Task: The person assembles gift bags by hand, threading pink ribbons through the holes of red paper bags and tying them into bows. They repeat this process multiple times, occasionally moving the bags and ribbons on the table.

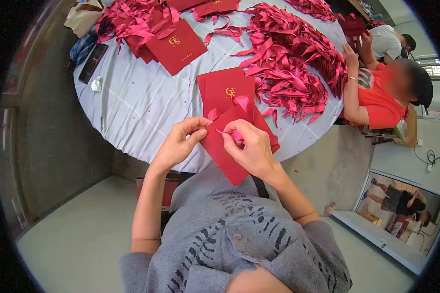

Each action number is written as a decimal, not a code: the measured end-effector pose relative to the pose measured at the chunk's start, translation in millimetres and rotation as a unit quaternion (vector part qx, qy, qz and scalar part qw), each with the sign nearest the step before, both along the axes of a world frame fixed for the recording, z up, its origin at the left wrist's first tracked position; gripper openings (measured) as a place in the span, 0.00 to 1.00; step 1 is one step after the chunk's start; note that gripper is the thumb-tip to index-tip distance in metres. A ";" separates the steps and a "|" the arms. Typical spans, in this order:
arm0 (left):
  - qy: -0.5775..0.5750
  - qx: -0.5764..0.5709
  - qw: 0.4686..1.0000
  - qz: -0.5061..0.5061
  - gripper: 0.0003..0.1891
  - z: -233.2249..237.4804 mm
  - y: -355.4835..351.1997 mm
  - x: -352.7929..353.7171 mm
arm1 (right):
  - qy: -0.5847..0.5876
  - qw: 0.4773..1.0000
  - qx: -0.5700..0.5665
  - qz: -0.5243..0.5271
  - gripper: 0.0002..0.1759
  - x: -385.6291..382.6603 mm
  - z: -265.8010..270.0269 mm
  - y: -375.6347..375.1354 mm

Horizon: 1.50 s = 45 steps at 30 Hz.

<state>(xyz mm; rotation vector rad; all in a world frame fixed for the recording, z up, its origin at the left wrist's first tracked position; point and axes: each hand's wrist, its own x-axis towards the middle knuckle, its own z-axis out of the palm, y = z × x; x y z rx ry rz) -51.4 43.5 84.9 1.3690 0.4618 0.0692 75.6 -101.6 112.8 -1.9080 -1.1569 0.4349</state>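
Note:
A red paper bag (232, 163) lies tilted at the table's near edge, in front of my body. My left hand (181, 141) is closed at its upper left edge, thumb and forefinger pinching that edge. Over the bag, my right hand (252, 149) is closed on a pink ribbon (236, 135), with a thin end sticking out beside the fingers. A ribbon loop (243, 101) rises from the bag's top edge. Just beyond lies another red bag (227, 80) with a gold logo, partly covered by the near one.
A large heap of ribboned bags (293, 58) covers the table's right side. More red bags (176, 46) lie at the back left, near a phone (93, 63) and a crumpled white item (97, 84). A person in a red shirt (381, 93) works at the right edge.

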 end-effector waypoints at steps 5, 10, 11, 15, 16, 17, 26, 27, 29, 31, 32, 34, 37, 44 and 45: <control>0.010 0.066 0.998 0.008 0.10 -5.8 -0.7 0.2 | -0.024 1.000 -0.005 0.001 0.07 0.0 0.2 0.8; 0.014 0.089 0.996 0.011 0.10 -2.7 -0.9 1.7 | -0.014 1.000 -0.009 -0.006 0.07 -0.4 -2.4 0.0; 0.010 0.085 0.996 0.019 0.11 -3.6 -0.5 1.8 | -0.015 1.000 -0.008 -0.013 0.07 -1.0 -3.7 -0.1; 0.006 0.050 0.998 0.030 0.12 -9.6 -2.3 0.8 | -0.013 0.999 -0.015 -0.027 0.07 -3.0 -2.9 -0.5; 0.009 0.027 0.999 0.027 0.11 -4.2 -2.0 1.4 | -0.013 0.999 -0.017 -0.027 0.07 -2.7 -2.4 -1.2; 0.011 0.003 1.000 0.024 0.11 -0.2 -1.9 2.4 | 0.003 0.999 -0.014 -0.038 0.06 -2.0 -1.8 -1.9; 0.003 -0.069 0.997 0.017 0.10 7.1 -2.4 3.1 | 0.070 0.996 -0.022 -0.050 0.05 4.1 6.9 -7.9; 0.004 -0.070 0.997 0.019 0.10 8.3 -2.2 3.0 | 0.102 0.993 -0.018 -0.054 0.05 3.8 8.9 -8.1; 0.001 -0.064 0.998 0.009 0.10 9.5 -1.8 2.7 | 0.134 0.989 -0.015 -0.056 0.05 3.9 11.5 -9.1; -0.004 -0.070 0.997 0.006 0.10 10.6 -1.6 2.5 | 0.166 0.985 -0.014 -0.045 0.06 4.6 12.7 -10.8; -0.010 -0.075 0.997 0.002 0.10 10.8 -1.8 2.4 | 0.166 0.985 -0.015 -0.045 0.06 4.3 12.5 -11.4; -0.010 -0.083 0.996 0.007 0.10 10.5 -2.8 1.8 | 0.172 0.984 0.006 -0.038 0.07 3.7 12.4 -12.1; -0.011 -0.096 0.995 0.008 0.10 11.0 -3.2 0.8 | 0.178 0.984 -0.003 -0.029 0.07 4.6 14.9 -13.8; -0.023 -0.115 0.993 0.002 0.10 14.4 -6.2 0.5 | 0.113 0.993 -0.023 -0.022 0.06 1.5 26.0 -16.5; -0.024 -0.116 0.993 0.001 0.10 15.0 -6.3 0.6 | 0.077 0.997 -0.020 -0.013 0.06 1.6 26.0 -16.6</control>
